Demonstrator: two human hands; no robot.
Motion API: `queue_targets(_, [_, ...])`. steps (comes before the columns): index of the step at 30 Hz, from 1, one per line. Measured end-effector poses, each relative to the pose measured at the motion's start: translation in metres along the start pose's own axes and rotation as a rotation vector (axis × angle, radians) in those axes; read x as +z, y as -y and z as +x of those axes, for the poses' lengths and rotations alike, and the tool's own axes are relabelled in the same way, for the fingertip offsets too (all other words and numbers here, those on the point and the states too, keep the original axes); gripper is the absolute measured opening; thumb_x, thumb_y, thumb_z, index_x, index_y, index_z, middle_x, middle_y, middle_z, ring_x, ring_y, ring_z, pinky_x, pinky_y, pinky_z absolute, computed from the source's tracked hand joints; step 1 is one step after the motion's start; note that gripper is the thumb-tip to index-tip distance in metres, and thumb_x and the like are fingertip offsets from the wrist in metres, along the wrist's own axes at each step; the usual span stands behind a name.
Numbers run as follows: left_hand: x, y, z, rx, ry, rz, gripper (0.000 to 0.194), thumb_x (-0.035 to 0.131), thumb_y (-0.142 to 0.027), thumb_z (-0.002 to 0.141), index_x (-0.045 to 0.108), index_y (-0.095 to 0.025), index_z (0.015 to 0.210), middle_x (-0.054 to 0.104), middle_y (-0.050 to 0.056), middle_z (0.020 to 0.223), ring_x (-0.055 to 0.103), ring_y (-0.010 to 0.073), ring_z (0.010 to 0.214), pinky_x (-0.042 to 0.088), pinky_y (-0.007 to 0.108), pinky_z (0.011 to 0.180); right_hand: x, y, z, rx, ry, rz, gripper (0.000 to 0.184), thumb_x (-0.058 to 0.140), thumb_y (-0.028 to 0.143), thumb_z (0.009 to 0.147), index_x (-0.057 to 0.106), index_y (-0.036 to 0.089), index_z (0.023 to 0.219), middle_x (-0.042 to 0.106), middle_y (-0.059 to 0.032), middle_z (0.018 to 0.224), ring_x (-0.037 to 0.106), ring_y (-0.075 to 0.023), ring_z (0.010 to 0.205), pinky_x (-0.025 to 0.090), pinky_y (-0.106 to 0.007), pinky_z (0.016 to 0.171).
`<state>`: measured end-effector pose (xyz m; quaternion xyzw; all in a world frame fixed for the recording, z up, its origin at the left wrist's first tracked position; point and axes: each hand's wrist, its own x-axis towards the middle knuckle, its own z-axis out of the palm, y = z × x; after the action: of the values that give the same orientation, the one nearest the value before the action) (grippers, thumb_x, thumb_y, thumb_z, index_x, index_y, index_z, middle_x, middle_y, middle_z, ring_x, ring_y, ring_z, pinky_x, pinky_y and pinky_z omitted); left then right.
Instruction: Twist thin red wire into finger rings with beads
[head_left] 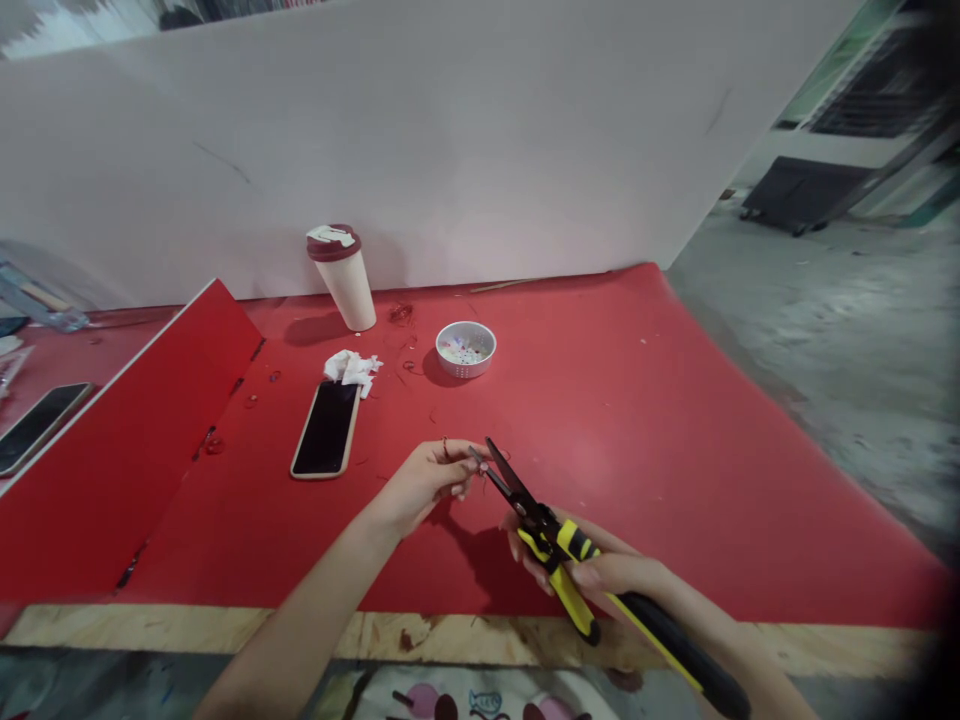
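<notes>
While the right hand (600, 572) wraps a full, closed grip around the yellow-and-black handles of the wire strippers (559, 542), the left hand (424, 487) keeps a narrow pinch on a small metal piece (475, 459), too small to identify further.

Strippers: jaws parted, black tips just beside the pinched piece, held above the red counter (637, 450).

Left hand: fingers curled, a small ring or wire loop (446, 448) at one finger; which of these it is cannot be told.

Counter items:
- Phone (326, 430), dark screen up, left of the hands.
- Tissue (351, 370), crumpled, touching the phone's far end.
- Bowl (465, 350), white, perforated, holding small mixed bits.
- Cup (343, 285), cream, maroon lid, upright near the back.
- Wire scraps (401, 313), reddish, loose between cup and bowl.
- Red panel (127, 445), angled up along the left side.
- Second phone (37, 428), beyond the panel.

Surroundings: white board (450, 130) along the counter's far edge; wooden edge (450, 635) below the hands; concrete floor (795, 320) at right.
</notes>
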<state>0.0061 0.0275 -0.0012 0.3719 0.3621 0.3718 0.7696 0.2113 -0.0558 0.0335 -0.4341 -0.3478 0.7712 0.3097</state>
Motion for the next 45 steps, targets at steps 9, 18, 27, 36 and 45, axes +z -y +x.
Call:
queue_targets(9, [0.006, -0.005, -0.002, 0.005, 0.032, 0.032, 0.012, 0.069, -0.014, 0.058, 0.062, -0.012, 0.067, 0.058, -0.001, 0.059, 0.042, 0.0043, 0.045, 0.030, 0.020, 0.049, 0.000, -0.013, -0.015, -0.035, -0.050, -0.006, 0.032, 0.073, 0.036, 0.060, 0.072, 0.027, 0.091, 0.069, -0.0092, 0.102, 0.055, -0.0363, 0.106, 0.046, -0.044, 0.087])
queue_targets(18, [0.006, -0.006, -0.002, -0.012, 0.058, 0.171, 0.008, 0.064, -0.014, 0.063, 0.063, -0.011, 0.071, 0.060, 0.000, 0.063, 0.043, 0.0047, 0.050, 0.030, 0.020, 0.049, -0.020, -0.042, -0.037, -0.131, -0.247, -0.197, 0.032, 0.071, 0.032, 0.067, 0.071, 0.028, 0.099, 0.062, -0.0073, 0.121, 0.052, -0.0370, 0.113, 0.037, -0.050, 0.098])
queue_targets(27, [0.000, 0.000, -0.002, -0.102, 0.125, 0.103, 0.008, 0.065, -0.013, 0.064, 0.063, -0.010, 0.072, 0.057, -0.001, 0.060, 0.042, 0.0035, 0.046, 0.031, 0.019, 0.048, -0.014, -0.045, -0.037, -0.144, -0.270, -0.166, 0.032, 0.068, 0.036, 0.071, 0.068, 0.029, 0.102, 0.060, -0.0063, 0.123, 0.054, -0.0335, 0.113, 0.042, -0.045, 0.098])
queue_targets(36, [0.001, 0.002, -0.003, -0.129, 0.103, 0.034, 0.012, 0.068, -0.012, 0.063, 0.064, -0.010, 0.073, 0.057, 0.000, 0.058, 0.043, 0.0043, 0.046, 0.031, 0.019, 0.048, -0.008, -0.048, -0.026, -0.101, -0.109, 0.010, 0.060, 0.079, 0.036, 0.053, 0.064, 0.026, 0.110, 0.063, -0.0104, 0.116, 0.044, -0.0426, 0.122, 0.041, -0.049, 0.098])
queue_targets(45, [0.002, 0.006, -0.003, -0.122, 0.123, 0.001, 0.010, 0.068, -0.012, 0.065, 0.063, -0.009, 0.073, 0.055, -0.001, 0.059, 0.042, 0.0036, 0.047, 0.031, 0.019, 0.049, -0.010, -0.053, -0.023, -0.102, -0.101, 0.138, 0.059, 0.079, 0.037, 0.050, 0.064, 0.027, 0.106, 0.063, -0.0097, 0.115, 0.045, -0.0435, 0.119, 0.047, -0.046, 0.090])
